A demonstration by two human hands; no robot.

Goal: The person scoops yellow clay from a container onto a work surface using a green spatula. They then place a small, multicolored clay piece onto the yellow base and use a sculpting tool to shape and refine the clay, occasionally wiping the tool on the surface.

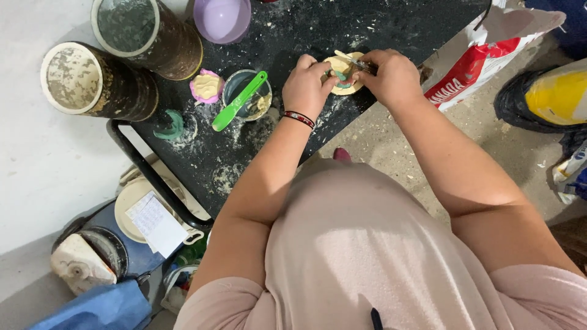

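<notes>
A bare concrete floor (391, 137) runs under a black desk (293, 30) dusted all over with pale plaster crumbs. At the desk's far left corner lie two large soiled tubs (147, 36), tipped so their mouths face up toward the camera, with a lilac bowl (223, 18) beside them. Nearer the middle sits a small cup of pale mix with a green spatula (239, 101) resting across it, then a pink mould (206, 87) already filled, and a green cone-shaped piece (171, 125) towards the left edge. By the desk's near edge the left hand (306, 85) has its fingers curled around a round cream-coloured cast (342, 70) with a green mould part in it. The right hand (391, 76) pinches a thin metal tool (351, 60) against the cast's top. Judging from this, mixing and pouring look finished, and trimming or freeing this cast looks under way; no cleaned pieces show.
</notes>
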